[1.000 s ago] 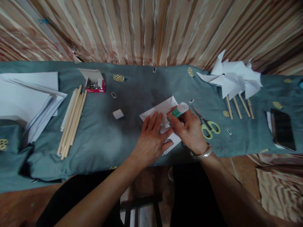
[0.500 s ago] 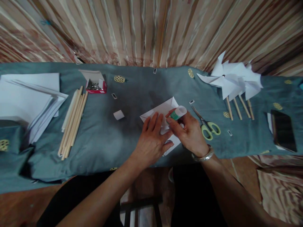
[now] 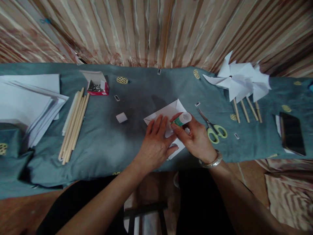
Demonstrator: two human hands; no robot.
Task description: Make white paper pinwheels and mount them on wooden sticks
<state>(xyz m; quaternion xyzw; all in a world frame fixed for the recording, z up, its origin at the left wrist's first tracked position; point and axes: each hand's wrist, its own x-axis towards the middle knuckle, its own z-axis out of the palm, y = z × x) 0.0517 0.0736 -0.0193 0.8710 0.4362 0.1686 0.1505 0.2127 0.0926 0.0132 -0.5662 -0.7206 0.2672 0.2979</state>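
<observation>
A white sheet of paper [image 3: 178, 105], cut in from its corners, lies on the cloth in front of me. My left hand [image 3: 156, 142] rests flat on it with the fingers stretched out. My right hand [image 3: 194, 137] grips a green and white glue stick [image 3: 182, 119], tilted over the paper. The glue stick's lower end is hidden behind my fingers, so its contact with the paper cannot be seen. Off to the left lies the white cap [image 3: 121, 117]. Scissors with light green handles [image 3: 215, 132] lie just right of my right hand.
Wooden sticks [image 3: 73, 127] and an open red box of small metal pieces [image 3: 98, 89] are on the left, beside stacked white paper [image 3: 26, 94]. White paper pinwheels [image 3: 241, 81] on sticks lie at the right, with a phone [image 3: 292, 133] farther over. A striped curtain [image 3: 137, 32] hangs behind.
The glue stick in my right hand has shifted slightly and tilts a little differently. My left hand stays on the paper. The whole view has moved a few pixels.
</observation>
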